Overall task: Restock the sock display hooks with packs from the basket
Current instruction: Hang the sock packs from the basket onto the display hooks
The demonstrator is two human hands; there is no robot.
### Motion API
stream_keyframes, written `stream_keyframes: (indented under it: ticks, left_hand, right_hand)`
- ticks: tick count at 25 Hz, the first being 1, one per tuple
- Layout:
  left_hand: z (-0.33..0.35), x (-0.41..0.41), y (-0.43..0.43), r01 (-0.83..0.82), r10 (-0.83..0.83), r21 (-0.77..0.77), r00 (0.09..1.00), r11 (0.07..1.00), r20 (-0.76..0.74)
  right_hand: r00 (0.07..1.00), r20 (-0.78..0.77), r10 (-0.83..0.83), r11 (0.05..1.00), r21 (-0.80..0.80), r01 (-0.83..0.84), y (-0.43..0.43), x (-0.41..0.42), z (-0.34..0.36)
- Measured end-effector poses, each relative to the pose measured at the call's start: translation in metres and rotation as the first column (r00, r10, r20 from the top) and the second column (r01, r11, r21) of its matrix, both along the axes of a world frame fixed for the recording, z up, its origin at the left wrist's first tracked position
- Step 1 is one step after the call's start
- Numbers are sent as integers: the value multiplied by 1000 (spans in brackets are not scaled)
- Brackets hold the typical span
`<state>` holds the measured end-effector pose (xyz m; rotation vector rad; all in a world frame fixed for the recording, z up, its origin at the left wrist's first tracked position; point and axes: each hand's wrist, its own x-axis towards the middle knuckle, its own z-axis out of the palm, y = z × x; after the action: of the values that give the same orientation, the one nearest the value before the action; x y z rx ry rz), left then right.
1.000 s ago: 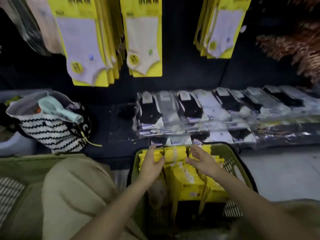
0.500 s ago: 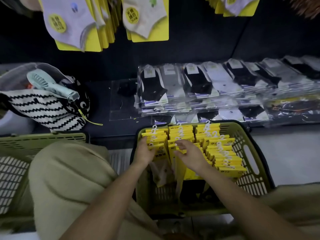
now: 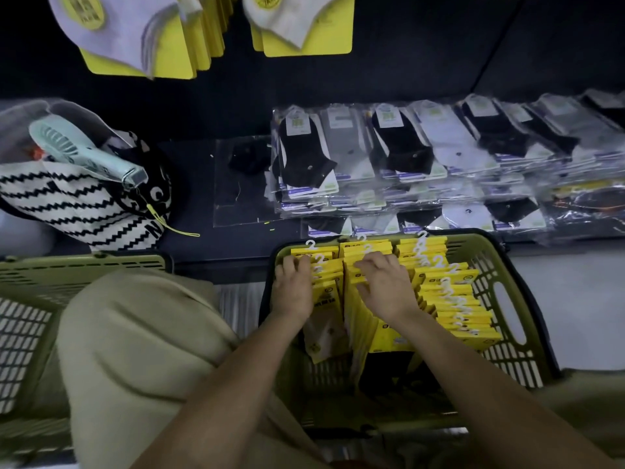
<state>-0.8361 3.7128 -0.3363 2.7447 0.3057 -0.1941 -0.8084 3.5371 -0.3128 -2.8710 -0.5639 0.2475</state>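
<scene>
A green basket [image 3: 500, 360] stands on the floor in front of me, filled with three rows of upright yellow sock packs [image 3: 453, 299] with white hooks. My left hand [image 3: 292, 289] lies on the left row, its fingers curled over the packs' top edges. My right hand [image 3: 385, 286] is on the middle row, fingers bent down over the tops of several packs. At the top edge, yellow packs with pale socks hang from the display [image 3: 304, 28], with a thicker bunch to the left [image 3: 135, 38].
Clear-wrapped black, grey and white socks [image 3: 406, 154] lie stacked on the low dark shelf behind the basket. A striped bag [image 3: 77, 204] with a mint hand fan [image 3: 84, 154] sits at the left. A second green basket [image 3: 33, 282] and my beige-clad knee [image 3: 135, 333] fill the lower left.
My view has tilted down, so the hanging packs slid up out of frame. Both hands came down from above the packs onto their top edges.
</scene>
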Motion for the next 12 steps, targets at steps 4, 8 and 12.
stream_keyframes:
  ticks: [4,8,12]
  left_hand:
    - [-6,3,3,88,-86,17,993,996,-83]
    - [-2,4,6,121,-123,-26,984,992,-129]
    - [36,19,18,94,-104,-77,985,993,-136]
  right_hand:
    - [1000,-15,27,1000,-15,-27,-12,3,-3]
    - [999,-37,37,998,-40,-38,-13,4,-1]
    - [991,-135,8,996,-87,-19,-11,10,9]
